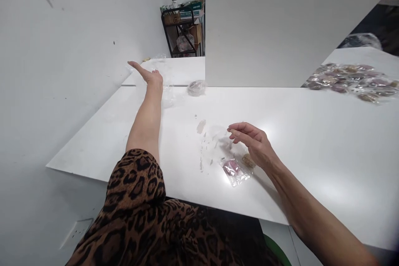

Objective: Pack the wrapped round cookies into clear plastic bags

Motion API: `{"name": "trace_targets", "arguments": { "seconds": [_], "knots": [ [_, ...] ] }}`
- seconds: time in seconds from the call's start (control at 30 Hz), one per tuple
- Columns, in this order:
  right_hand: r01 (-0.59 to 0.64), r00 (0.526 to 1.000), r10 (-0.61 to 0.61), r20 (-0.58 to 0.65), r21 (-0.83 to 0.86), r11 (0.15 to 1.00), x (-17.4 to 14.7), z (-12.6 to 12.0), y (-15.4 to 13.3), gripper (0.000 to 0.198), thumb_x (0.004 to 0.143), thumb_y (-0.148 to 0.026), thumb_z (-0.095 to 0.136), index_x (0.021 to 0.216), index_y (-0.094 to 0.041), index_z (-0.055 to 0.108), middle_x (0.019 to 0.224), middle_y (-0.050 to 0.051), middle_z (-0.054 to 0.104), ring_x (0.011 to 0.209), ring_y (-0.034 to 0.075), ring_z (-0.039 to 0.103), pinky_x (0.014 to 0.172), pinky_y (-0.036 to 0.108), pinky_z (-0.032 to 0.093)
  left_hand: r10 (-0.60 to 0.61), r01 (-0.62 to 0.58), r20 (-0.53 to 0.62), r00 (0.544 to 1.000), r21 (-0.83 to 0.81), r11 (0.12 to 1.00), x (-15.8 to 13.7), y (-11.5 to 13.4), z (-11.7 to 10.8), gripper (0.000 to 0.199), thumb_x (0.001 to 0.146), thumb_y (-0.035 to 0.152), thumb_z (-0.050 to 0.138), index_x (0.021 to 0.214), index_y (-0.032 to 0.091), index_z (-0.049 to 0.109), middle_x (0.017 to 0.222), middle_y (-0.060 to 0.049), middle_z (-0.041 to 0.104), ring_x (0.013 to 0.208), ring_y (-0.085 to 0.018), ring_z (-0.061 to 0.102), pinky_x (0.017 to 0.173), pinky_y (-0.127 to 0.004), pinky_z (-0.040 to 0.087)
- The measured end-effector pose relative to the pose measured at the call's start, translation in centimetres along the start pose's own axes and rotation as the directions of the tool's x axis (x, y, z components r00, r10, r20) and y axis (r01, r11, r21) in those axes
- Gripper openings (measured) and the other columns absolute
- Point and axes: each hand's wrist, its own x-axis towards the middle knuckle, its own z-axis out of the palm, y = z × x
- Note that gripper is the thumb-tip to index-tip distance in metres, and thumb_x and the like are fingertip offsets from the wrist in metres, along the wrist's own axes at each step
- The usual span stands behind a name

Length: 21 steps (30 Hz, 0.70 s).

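Note:
My left hand (pixel 152 76) reaches to the far left of the white table, beside some crumpled clear plastic bags (pixel 168 95). One finger or thumb stretches outward; the others are partly hidden behind the hand. My right hand (pixel 252 139) hovers over the table with its fingers bent loosely and nothing visible between them. Just below it lies a small clear packet with a pink piece inside (pixel 232 168). A tan packaged piece (pixel 248 160) is beside that packet, partly covered by my right hand.
A clear-wrapped bundle (pixel 197 87) rests by a white upright panel (pixel 255 25). Many packaged pieces (pixel 355 81) are piled at the far right. Grey marks (pixel 202 126) spot the table (pixel 187 174). A black rack (pixel 179 29) stands behind; a wall (pixel 62 70) borders the left.

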Motion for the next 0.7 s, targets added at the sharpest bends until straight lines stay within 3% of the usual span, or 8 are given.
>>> {"name": "trace_targets", "arguments": {
  "seconds": [0.13,0.2,0.27,0.33,0.4,0.5,0.6,0.7],
  "knots": [
    [0.0,0.999,0.001,0.054,-0.011,1.0,-0.6,0.3,-0.4,0.032,0.08,-0.05,0.084,0.098,-0.025,0.08,0.098,0.005,0.073,0.084,0.017,0.064,0.079,0.035,0.053,-0.085,0.03,0.169,0.982,0.306,0.952,-2.9,-4.3,2.2,0.059,0.105,0.041,0.055,0.156,0.015,0.041,0.147,-0.017,0.057,0.142,-0.025,0.055,0.11,-0.037,0.05],
    [0.008,0.998,-0.006,0.069,-0.021,1.0,-0.7,0.4,-0.5,0.031,0.08,-0.051,0.084,0.097,-0.025,0.08,0.094,0.005,0.072,0.083,0.017,0.064,0.079,0.035,0.053,-0.092,-0.019,0.291,0.952,0.357,0.934,-5.6,-7.2,3.6,0.055,0.091,0.024,0.074,0.142,0.011,0.057,0.141,-0.017,0.064,0.136,-0.026,0.06,0.114,-0.036,0.047],
    [0.016,0.998,-0.014,0.058,-0.029,0.999,-0.6,0.4,-0.5,0.032,0.079,-0.051,0.084,0.096,-0.024,0.08,0.092,0.005,0.071,0.081,0.016,0.063,0.078,0.035,0.053,-0.05,-0.181,0.425,0.904,0.485,0.856,-7.8,-9.4,4.6,0.068,0.073,0.012,0.087,0.137,0.015,0.063,0.153,-0.016,0.057,0.149,-0.029,0.047,0.124,-0.037,0.035],
    [0.019,0.999,-0.018,0.038,-0.034,0.999,-0.4,0.3,-0.5,0.031,0.079,-0.051,0.084,0.095,-0.024,0.08,0.091,0.004,0.071,0.081,0.016,0.064,0.078,0.034,0.053,-0.012,-0.409,0.521,0.853,0.684,0.604,-9.0,-10.6,4.9,0.08,0.073,0.012,0.085,0.147,0.021,0.056,0.165,-0.015,0.045,0.158,-0.033,0.032,0.129,-0.044,0.025],
    [0.018,1.0,-0.017,0.025,-0.034,0.999,-0.1,0.1,-0.4,0.031,0.079,-0.05,0.084,0.094,-0.024,0.079,0.092,0.004,0.071,0.083,0.017,0.064,0.077,0.034,0.053,0.004,-0.52,0.541,0.841,0.806,0.283,-9.3,-10.9,4.9,0.08,0.082,0.016,0.075,0.156,0.021,0.045,0.166,-0.018,0.042,0.156,-0.038,0.032,0.126,-0.052,0.024],
    [0.026,1.0,-0.025,0.014,-0.023,0.999,0.4,-0.1,-0.4,0.031,0.077,-0.05,0.084,0.092,-0.023,0.078,0.092,0.004,0.071,0.083,0.017,0.064,0.076,0.034,0.053,0.041,-0.498,0.496,0.867,0.861,0.107,-8.7,-10.6,4.4,0.06,0.087,0.014,0.061,0.147,0.015,0.053,0.152,-0.024,0.053,0.144,-0.04,0.046,0.119,-0.055,0.03],
    [0.048,0.999,-0.049,-0.014,-0.006,0.999,0.8,-0.4,-0.3,0.031,0.075,-0.049,0.084,0.089,-0.022,0.078,0.09,0.003,0.071,0.08,0.016,0.062,0.076,0.034,0.052,0.082,-0.458,0.451,0.889,0.861,0.22,-8.6,-9.8,3.7,0.036,0.09,0.015,0.059,0.125,0.018,0.064,0.138,-0.021,0.062,0.135,-0.036,0.055,0.115,-0.053,0.033],
    [0.07,0.996,-0.069,-0.058,0.008,0.998,1.3,-0.7,0.0,0.032,0.074,-0.049,0.084,0.089,-0.021,0.077,0.088,0.003,0.07,0.078,0.015,0.061,0.075,0.034,0.051,0.01,-0.298,0.373,0.928,0.725,0.62,-10.2,-8.7,2.9,0.013,0.092,0.026,0.064,0.103,0.02,0.065,0.112,-0.011,0.069,0.11,-0.027,0.066,0.099,-0.041,0.046]
  ]
}}
